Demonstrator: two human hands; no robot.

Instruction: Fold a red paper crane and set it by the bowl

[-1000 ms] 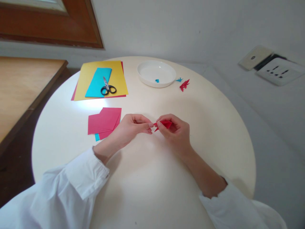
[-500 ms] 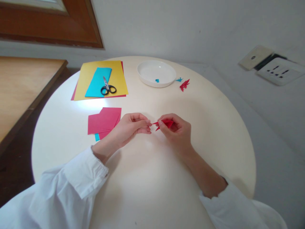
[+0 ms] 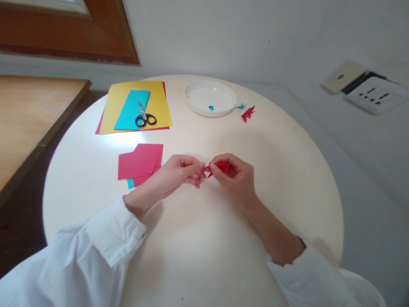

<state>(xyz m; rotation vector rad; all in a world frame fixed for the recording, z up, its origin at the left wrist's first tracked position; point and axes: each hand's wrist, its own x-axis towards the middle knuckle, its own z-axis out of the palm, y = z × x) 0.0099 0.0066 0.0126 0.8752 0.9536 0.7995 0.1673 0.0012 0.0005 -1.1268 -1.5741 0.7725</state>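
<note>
A small folded red paper piece point(image 3: 223, 167), with narrow pointed tips, is held between my two hands over the middle of the white table point(image 3: 191, 247). My right hand point(image 3: 238, 177) grips its wider body between thumb and fingers, hiding part of it. Thumb and forefinger of my left hand point(image 3: 180, 174) pinch the tip that points left; the other fingers curl loosely below. Left of that hand lie red paper squares point(image 3: 140, 161), partly covering some blue paper point(image 3: 131, 183).
Black-handled scissors point(image 3: 145, 120) rest on folded blue paper point(image 3: 128, 111) atop yellow sheets point(image 3: 111, 108). A white dish point(image 3: 211, 113) holds a blue scrap point(image 3: 211, 108). Beside it are a small blue folded paper point(image 3: 241, 106) and red folded papers point(image 3: 248, 114).
My left fingers have closed further over the left tip of the folded red paper, and their lower fingers have dropped slightly. My right hand has shifted a little to the left.
</note>
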